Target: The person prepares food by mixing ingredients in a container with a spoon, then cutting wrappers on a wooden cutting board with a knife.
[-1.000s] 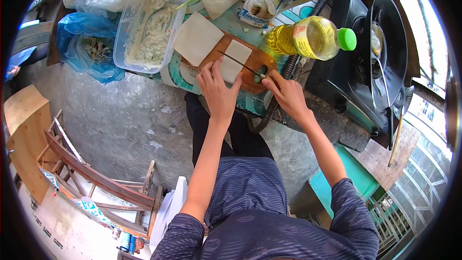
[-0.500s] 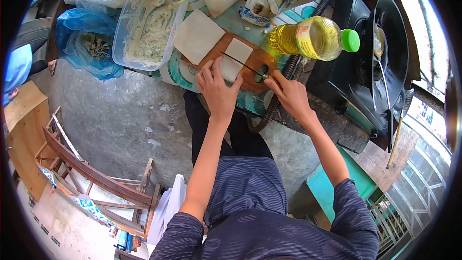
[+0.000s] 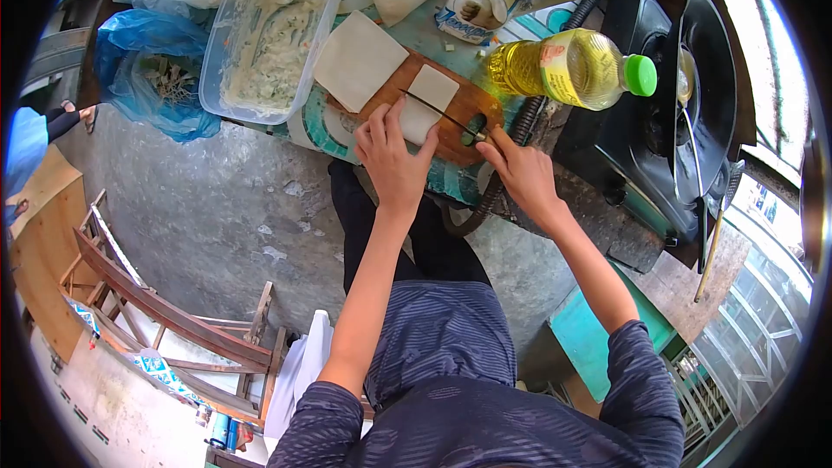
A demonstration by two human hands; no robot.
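My right hand (image 3: 523, 175) is closed around the handle of a knife (image 3: 442, 113), whose blade lies slantwise across a small stack of white square wrappers (image 3: 432, 89). This stack sits on a wooden cutting board (image 3: 472, 104). My left hand (image 3: 392, 156) grips the near part of the stack, fingertips at its left side by the blade tip and thumb at its right side. A larger stack of white wrappers (image 3: 360, 62) rests partly on the board's left end. How deep the blade has cut cannot be made out.
A plastic tub of pale, green-flecked filling (image 3: 270, 61) and a blue plastic bag (image 3: 156, 78) lie left. An oil bottle (image 3: 572, 69) and a seasoning packet (image 3: 485, 2) are beyond the board. Right is a stove with a black wok (image 3: 706, 121). A person's leg (image 3: 65, 124) shows far left.
Both hands, the knife and the small stack keep nearly the same positions. The view has shifted slightly. More of the other person's leg shows at the far left.
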